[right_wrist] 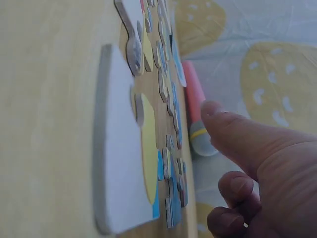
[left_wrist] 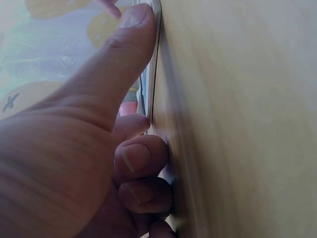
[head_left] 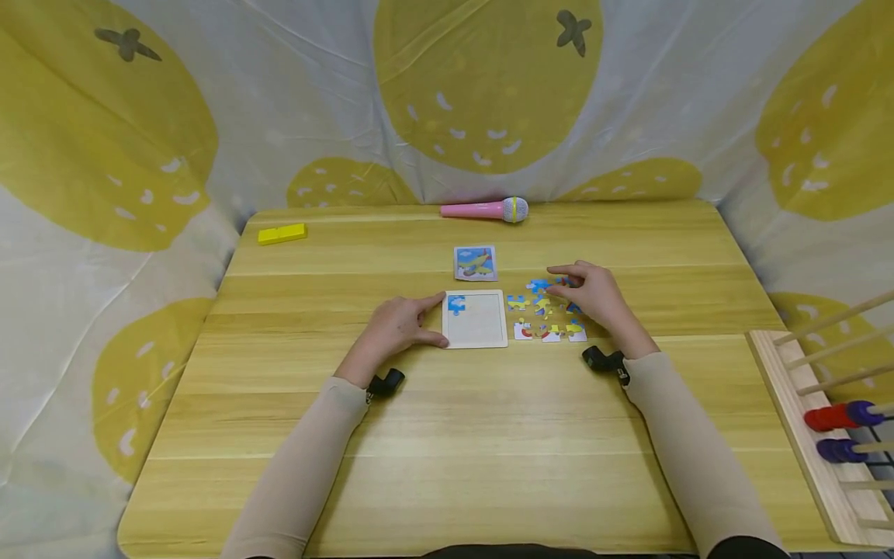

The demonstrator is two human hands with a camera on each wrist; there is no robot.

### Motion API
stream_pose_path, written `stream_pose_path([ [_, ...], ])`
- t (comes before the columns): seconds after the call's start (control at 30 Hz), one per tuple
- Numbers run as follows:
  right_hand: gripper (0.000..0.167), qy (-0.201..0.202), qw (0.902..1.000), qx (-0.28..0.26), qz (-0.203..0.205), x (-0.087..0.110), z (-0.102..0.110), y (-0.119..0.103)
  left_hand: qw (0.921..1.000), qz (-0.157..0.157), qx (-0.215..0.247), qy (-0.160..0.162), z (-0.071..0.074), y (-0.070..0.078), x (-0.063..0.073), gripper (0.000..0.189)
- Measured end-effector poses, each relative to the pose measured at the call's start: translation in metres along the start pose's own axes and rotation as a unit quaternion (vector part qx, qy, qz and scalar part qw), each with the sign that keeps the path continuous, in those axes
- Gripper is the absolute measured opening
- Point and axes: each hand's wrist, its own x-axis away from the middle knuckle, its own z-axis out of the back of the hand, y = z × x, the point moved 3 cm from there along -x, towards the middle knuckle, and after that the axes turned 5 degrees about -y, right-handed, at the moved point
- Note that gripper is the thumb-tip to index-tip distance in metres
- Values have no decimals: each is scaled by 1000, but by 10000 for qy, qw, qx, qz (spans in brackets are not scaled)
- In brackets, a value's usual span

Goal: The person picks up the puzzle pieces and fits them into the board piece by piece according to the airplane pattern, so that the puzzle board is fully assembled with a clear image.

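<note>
Lying by parted right grip [head_left: 592,293], light-looking multicoloured jigsaw pieces [head_left: 542,306] are best edge-pinched; square cream tray [head_left: 482,326] clasped by left grip [head_left: 396,323]

A person's right hand [right_wrist: 257,173], thumb extended, hovers beyond a white-and-yellow puzzle piece [right_wrist: 121,148] lying flat on a wooden tabletop [right_wrist: 44,119]. Smaller-looking pieces [right_wrist: 148,54] scatter just behind that piece; well behind it lies a pink microphone [right_wrist: 194,89], with a yellow-patterned cloth [right_wrist: 223,29] hanging farthest back from it.
</note>
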Motion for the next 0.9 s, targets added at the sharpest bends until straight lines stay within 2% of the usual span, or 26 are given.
stream_pose_path([
  [0.53,42,-125,9992,351,134,-5,-2,5,10000,16,21,-3,1,0,1,97],
  [0.9,41,-239,9966,789,94,-7,-4,3,10000,-28,8,25,1,0,0,97],
])
